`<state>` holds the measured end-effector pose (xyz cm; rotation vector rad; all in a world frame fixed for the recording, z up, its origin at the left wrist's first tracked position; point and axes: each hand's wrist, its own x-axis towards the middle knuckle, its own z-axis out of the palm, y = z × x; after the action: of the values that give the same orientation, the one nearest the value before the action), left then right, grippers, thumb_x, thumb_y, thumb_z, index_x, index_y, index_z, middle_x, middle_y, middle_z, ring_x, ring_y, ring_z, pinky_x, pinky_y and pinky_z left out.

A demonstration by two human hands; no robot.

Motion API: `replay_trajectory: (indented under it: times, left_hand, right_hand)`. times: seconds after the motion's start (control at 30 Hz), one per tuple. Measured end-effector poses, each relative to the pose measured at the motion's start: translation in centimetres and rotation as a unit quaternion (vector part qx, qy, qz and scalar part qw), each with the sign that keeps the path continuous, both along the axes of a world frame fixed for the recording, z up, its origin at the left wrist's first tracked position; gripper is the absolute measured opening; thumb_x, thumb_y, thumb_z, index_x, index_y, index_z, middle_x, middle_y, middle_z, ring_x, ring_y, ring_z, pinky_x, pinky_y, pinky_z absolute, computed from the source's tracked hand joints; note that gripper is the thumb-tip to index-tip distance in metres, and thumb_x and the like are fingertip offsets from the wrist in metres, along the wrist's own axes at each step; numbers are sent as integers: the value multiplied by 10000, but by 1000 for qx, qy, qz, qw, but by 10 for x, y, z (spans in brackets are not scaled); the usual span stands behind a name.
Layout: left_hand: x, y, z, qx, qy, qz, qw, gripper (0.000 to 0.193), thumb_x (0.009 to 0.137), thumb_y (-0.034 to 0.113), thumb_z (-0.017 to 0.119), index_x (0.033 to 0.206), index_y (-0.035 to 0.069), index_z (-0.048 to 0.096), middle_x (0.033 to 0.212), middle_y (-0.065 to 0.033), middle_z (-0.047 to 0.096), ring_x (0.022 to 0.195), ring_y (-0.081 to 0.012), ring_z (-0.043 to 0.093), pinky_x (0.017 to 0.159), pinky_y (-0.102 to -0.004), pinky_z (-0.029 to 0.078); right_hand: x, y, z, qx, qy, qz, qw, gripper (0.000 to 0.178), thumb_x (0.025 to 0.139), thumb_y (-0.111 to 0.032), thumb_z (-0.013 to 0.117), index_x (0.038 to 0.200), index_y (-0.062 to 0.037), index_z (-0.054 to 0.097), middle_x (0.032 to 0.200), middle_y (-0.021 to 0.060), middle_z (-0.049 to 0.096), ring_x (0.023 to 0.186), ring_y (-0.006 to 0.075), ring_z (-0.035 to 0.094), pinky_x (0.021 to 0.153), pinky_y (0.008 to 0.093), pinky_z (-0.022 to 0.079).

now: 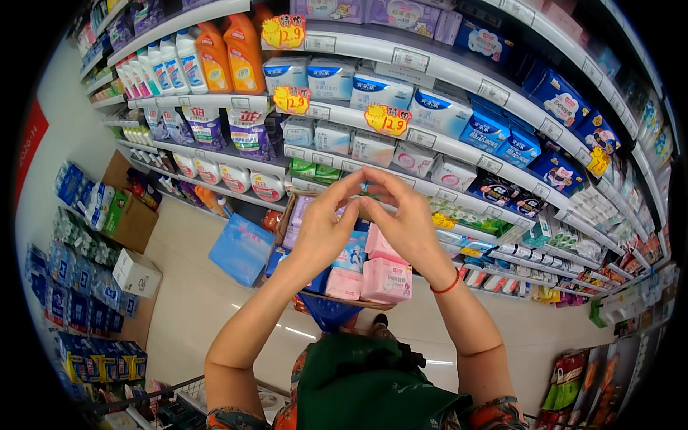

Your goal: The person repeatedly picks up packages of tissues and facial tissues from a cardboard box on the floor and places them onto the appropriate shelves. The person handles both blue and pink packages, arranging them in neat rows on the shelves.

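Observation:
My left hand (pixel 324 223) and my right hand (pixel 405 223) are raised in front of me, fingertips and thumb tips meeting to frame a rounded gap. Neither holds anything, and the fingers are stretched and gently curved. A red cord circles my right wrist. Below them stands an open cardboard box (pixel 347 303) filled with soft packs. Pink packs (pixel 387 281) lie at its near right, a light blue pack (pixel 349 259) in the middle, and purple packs (pixel 292 234) at the left. My hands and forearms hide part of the box.
Shelves (pixel 358 115) of packaged pads curve across the far side, with orange bottles (pixel 244 54) at the upper left. A light blue plastic package (pixel 242 249) is left of the box. Stacked goods (pixel 82 269) and a white carton (pixel 137 273) line the left wall.

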<state>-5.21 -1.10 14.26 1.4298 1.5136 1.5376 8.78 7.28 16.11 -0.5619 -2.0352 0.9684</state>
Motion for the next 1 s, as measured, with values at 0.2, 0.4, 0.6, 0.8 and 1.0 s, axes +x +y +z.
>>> replay_trajectory:
  times: [0.2,0.4,0.6,0.8,1.0]
  left_hand:
    - [6,-9,-44,-4,-21,-5,1000,467,969,-11,524,1432,11,477,1353,-158,589,1242,-236,584,1028,-339,466]
    - [18,-19,-85,-46,-42,-19,998,487,964,-43,523,1444,13,466,1385,-135,568,1216,-219,596,1017,-330,476]
    - [35,-28,-118,-114,-46,-38,992,466,963,-6,553,1425,20,495,1376,-143,573,1212,-225,598,995,-336,490]
    - [50,-36,-146,-162,-27,-60,985,481,945,91,616,1416,83,522,1386,-136,569,1226,-263,582,985,-369,489]
    - [58,-36,-169,-164,21,-52,985,488,885,130,665,1345,23,544,1345,-218,563,1225,-359,565,1045,-392,439]
  right_hand:
    - [10,-9,-32,-42,-42,14,998,434,891,-101,671,1313,-34,591,1194,174,666,1040,272,682,850,358,548]
    - [23,-21,-69,-85,-91,-7,992,454,889,-158,678,1320,-49,586,1203,177,665,1022,283,685,834,361,547]
    - [45,-33,-103,-128,-125,-30,983,433,893,-165,672,1305,-50,600,1208,186,664,1014,289,688,843,367,549]
    - [73,-44,-130,-162,-157,-67,972,412,877,-143,683,1273,-47,620,1187,188,670,1021,295,689,843,380,546]
    - [105,-46,-165,-152,-185,-146,960,422,862,-92,704,1274,-54,624,1210,154,671,1037,269,679,847,367,549]
